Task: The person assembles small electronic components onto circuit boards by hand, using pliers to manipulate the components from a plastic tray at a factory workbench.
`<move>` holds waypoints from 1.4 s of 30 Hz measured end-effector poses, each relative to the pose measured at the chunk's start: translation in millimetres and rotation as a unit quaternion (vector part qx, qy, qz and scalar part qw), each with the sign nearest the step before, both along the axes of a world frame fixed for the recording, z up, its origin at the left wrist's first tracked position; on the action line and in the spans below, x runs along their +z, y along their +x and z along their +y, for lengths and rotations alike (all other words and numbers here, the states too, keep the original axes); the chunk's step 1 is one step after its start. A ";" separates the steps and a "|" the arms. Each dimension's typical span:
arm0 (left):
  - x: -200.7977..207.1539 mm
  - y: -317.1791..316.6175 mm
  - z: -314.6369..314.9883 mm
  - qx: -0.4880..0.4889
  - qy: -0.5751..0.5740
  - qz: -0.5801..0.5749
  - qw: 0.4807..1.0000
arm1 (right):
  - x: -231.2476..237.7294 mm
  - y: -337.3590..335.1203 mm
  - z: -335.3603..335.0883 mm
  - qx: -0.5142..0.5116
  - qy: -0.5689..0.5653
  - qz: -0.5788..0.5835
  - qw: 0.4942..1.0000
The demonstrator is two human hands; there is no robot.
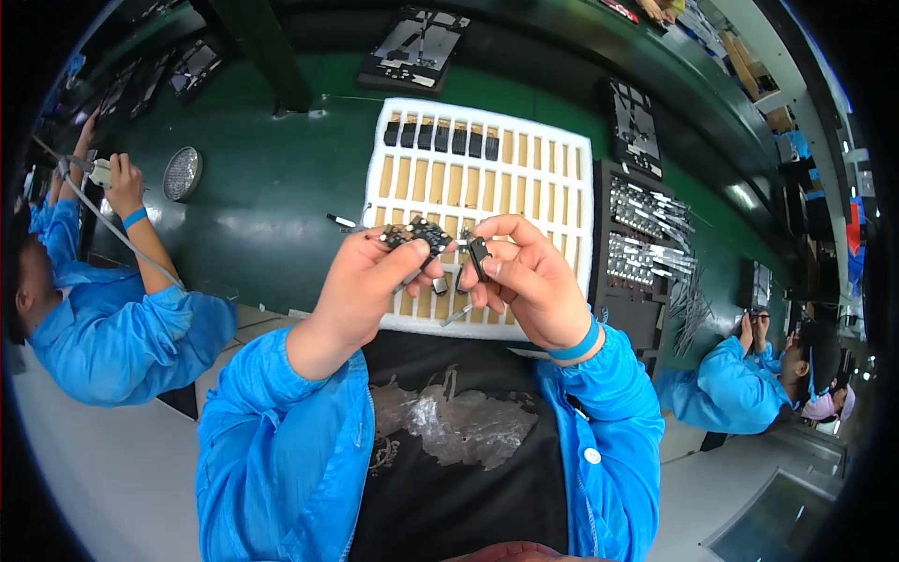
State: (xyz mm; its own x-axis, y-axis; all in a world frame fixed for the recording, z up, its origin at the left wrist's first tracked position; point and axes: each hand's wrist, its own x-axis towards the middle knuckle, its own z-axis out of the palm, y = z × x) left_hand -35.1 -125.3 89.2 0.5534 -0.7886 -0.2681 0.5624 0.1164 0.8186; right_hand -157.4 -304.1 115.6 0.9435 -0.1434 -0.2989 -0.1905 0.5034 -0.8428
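My left hand (348, 292) is closed around a bunch of small black electronic parts (419, 231) with silvery bits and short pale tabs. Close by, my right hand (536, 288) pinches one small black part (478, 257) between thumb and fingers. Both hands are above the near half of a white foam tray (584, 201) divided into narrow slots with tan bottoms. Black pieces (440, 138) fill several slots in its far left row. Beneath my hands, a few small metallic pieces (440, 283) show, partly hidden by my fingers.
Right of the foam tray, a dark tray (604, 290) carries bundles of silvery parts with thin leads (646, 258). A round metal dish (183, 174) is on the green table (272, 201). Black fixtures (412, 49) stand farther back. Co-workers in blue sit left (122, 328) and right (726, 384).
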 end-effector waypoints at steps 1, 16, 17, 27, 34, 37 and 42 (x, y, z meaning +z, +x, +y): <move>-0.4 -1.3 -1.9 -0.003 0.000 -0.006 1.000 | 3.4 -1.7 3.3 0.008 0.018 0.004 1.000; -6.8 -9.1 1.2 0.006 0.022 -0.022 0.999 | -16.8 -12.9 25.4 -0.018 -0.065 0.011 0.998; -7.1 -9.8 1.2 0.006 0.019 -0.018 1.000 | -15.6 -13.1 27.4 -0.018 -0.062 0.012 0.998; -10.8 -13.4 -1.0 0.006 0.007 -0.044 0.999 | -21.0 -14.3 38.5 -0.080 -0.212 -0.037 0.973; -12.4 -16.0 -3.8 0.011 0.002 -0.039 0.999 | -26.3 -7.5 37.9 -0.089 -0.330 -0.099 0.935; -13.1 -15.8 -3.4 0.026 0.009 -0.044 0.999 | -31.2 -9.1 38.5 -0.090 -0.373 -0.103 0.918; -12.9 -14.8 -4.1 0.030 0.018 -0.059 0.998 | -24.9 -10.2 42.7 -0.078 -0.303 -0.071 0.947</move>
State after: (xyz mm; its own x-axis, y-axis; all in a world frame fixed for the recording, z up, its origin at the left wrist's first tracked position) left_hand -50.0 -129.4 76.3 0.6284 -0.7442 -0.2265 0.4555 0.1159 0.8827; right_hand -167.6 -261.4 90.8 0.9210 -0.3893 0.0118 -0.0162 -0.0684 -0.9975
